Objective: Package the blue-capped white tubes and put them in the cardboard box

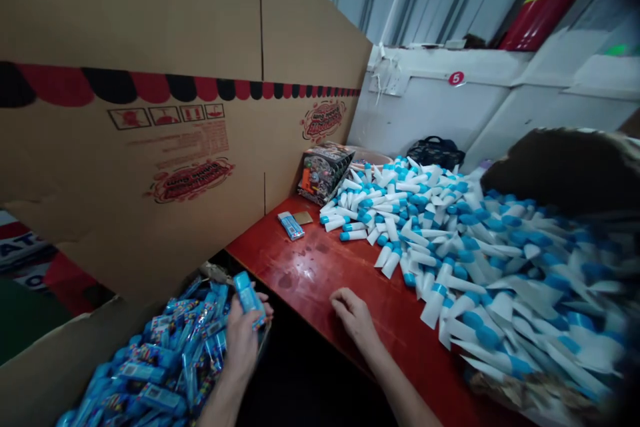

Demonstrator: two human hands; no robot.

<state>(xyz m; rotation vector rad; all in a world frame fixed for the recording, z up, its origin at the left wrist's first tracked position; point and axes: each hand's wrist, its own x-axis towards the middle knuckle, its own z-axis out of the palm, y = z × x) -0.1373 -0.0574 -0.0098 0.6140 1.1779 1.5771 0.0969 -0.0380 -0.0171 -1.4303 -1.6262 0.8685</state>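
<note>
My left hand [245, 327] is closed round a blue packet [247, 293], held upright over the edge of a box of blue packets [160, 373]. My right hand [353, 313] rests on the red table [310, 273] near its front edge, fingers curled together; what they hold, if anything, is hidden. To the right of it lies a large heap of white tubes with blue caps [430, 213]. A small blue-and-white pack [291, 226] lies on the table beyond my hands, beside a flat brown piece [303, 217].
Tall cardboard [200, 27] with red and black trim stands at the left and behind the table. A printed display box [325, 173] and a pink tub [370, 159] stand at the back, with a dark bag [436, 151] behind the heap.
</note>
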